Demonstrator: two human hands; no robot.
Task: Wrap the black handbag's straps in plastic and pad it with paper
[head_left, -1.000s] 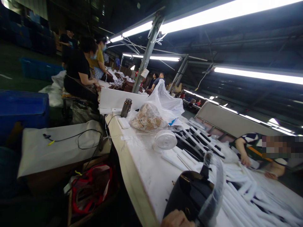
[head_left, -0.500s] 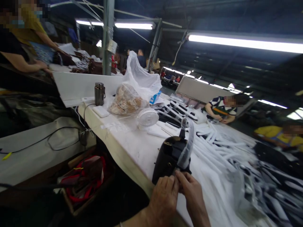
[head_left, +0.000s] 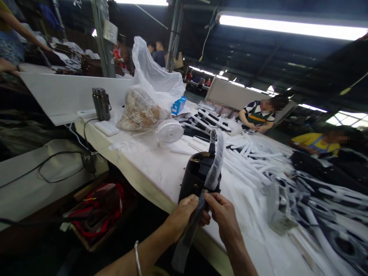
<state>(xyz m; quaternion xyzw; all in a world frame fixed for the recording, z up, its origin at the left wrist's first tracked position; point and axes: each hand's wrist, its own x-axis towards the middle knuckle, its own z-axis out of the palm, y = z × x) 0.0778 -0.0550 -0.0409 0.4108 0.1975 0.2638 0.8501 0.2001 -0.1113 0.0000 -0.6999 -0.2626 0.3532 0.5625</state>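
A black handbag (head_left: 191, 172) stands at the near edge of the white-covered table (head_left: 155, 172). Its arched handle (head_left: 217, 157) is wrapped in clear plastic film. From the handle's near base a dark strap (head_left: 186, 237), also under film, hangs toward me over the table edge. My left hand (head_left: 184, 214) is closed on this strap, just in front of the bag. Close beside it, my right hand (head_left: 220, 209) pinches the strap's upper end where it meets the handle base. The fingertips partly hide that joint.
Behind the bag stand a small white fan (head_left: 170, 132), a clear plastic bag (head_left: 143, 111) of brownish pieces and a dark flask (head_left: 101, 104). White and black strips (head_left: 247, 161) cover the right side. Below left is a box of red material (head_left: 100, 209). Co-workers sit across the table.
My hands have moved apart slightly, and the film-covered strap now shows hanging below them. The whole view has shifted, so the table's things appear farther left and higher.
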